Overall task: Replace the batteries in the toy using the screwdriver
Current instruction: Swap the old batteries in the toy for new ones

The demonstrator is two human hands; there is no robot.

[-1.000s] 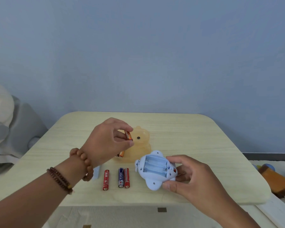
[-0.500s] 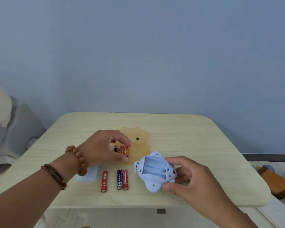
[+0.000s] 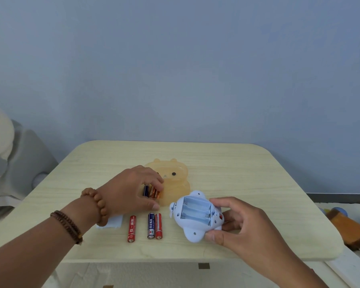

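My right hand (image 3: 243, 225) grips the pale blue toy (image 3: 193, 217), belly up on the table, its three battery slots open and empty. My left hand (image 3: 129, 190) rests low at the front edge of a translucent yellow bear-shaped tray (image 3: 175, 183), fingertips closed on an orange battery (image 3: 154, 193) lying beside a dark blue one (image 3: 146, 190). Nearer to me lie a red battery (image 3: 131, 228) alone, then a blue battery (image 3: 151, 225) and a red battery (image 3: 158, 225) side by side. A pale blue cover piece (image 3: 114, 222) peeks out under my left wrist. No screwdriver is visible.
The light wooden table (image 3: 237, 173) has rounded corners and stands against a blue wall. A grey and white object (image 3: 19, 159) sits off its left side. Brown and blue toys (image 3: 349, 227) lie on the floor to the right.
My left hand has come down from above the tray, carrying the orange battery to the table beside the other batteries. The right hand and toy have barely shifted.
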